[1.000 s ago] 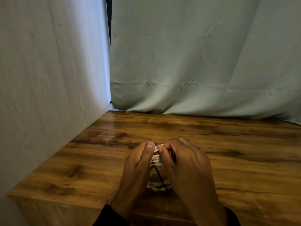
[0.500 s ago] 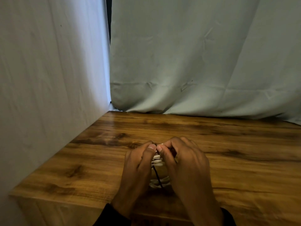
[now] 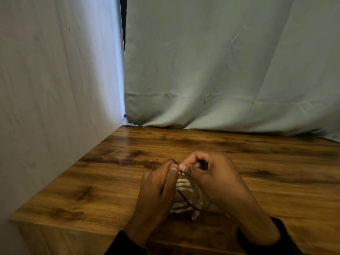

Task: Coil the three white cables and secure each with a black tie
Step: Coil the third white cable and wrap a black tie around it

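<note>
A coiled white cable (image 3: 185, 197) lies on the wooden table (image 3: 266, 172) near its front edge, mostly hidden between my two hands. A thin black tie (image 3: 185, 198) runs across the coil and loops out to the right. My left hand (image 3: 156, 192) pinches the tie's upper end between thumb and forefinger. My right hand (image 3: 211, 179) pinches the tie just beside it, fingertips almost touching the left thumb, above the coil's far side. Only one cable is in view.
Pale fabric curtains (image 3: 220, 70) hang behind the table and along its left side (image 3: 55, 89). The table's left edge and front corner (image 3: 16, 219) are close to my hands.
Both hands have lifted slightly off the coil and drawn the tie's end upward. More of the white coil and a black loop at its right now show.
</note>
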